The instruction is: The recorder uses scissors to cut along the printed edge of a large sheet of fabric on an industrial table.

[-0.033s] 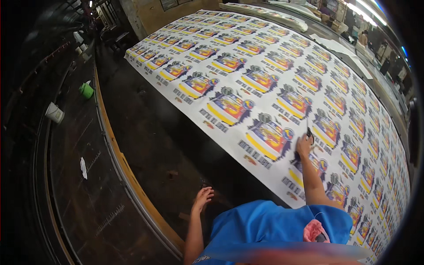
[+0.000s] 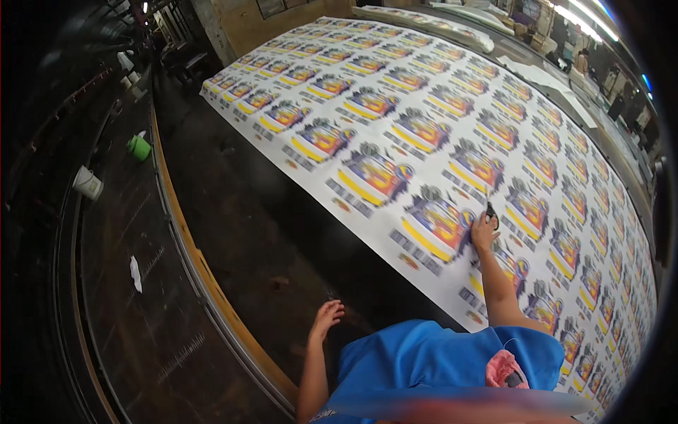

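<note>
Right hand: I have the right hand [image 2: 484, 232] closed round black-handled scissors [image 2: 491, 212], the tips pointing away from the body; whether the knuckles rest on the print or float just over it, I can't tell.
Scissors: over the printed sheet [image 2: 374, 230], among its repeated emblems, in from the near edge.
Left hand: I see the left hand [image 2: 327, 320] with fingers loosely spread and slightly curled, gripping nothing that I can make out, over the dark aisle [image 2: 233, 205] and off the sheet.
Sheet edge: the near border runs slantwise from the far left corner down to the blue shirt [image 2: 417, 353]; a black strip lies alongside it. Cloth or paper, I can't tell.
Room for the left: my clearest space is this aisle, bounded by the sheet on one side and the orange-brown rim of a long dark worktop [image 2: 152, 311] on the other.
Room for the right: flat print spreads all round that forearm.
Along the worktop: a white scrap [image 2: 135, 274] lies near the middle; a white bucket [image 2: 88, 184] and a green bucket [image 2: 139, 147] stand farther up.
Far border: a pale, folded stack [image 2: 424, 28] lies along the sheet's far end.
</note>
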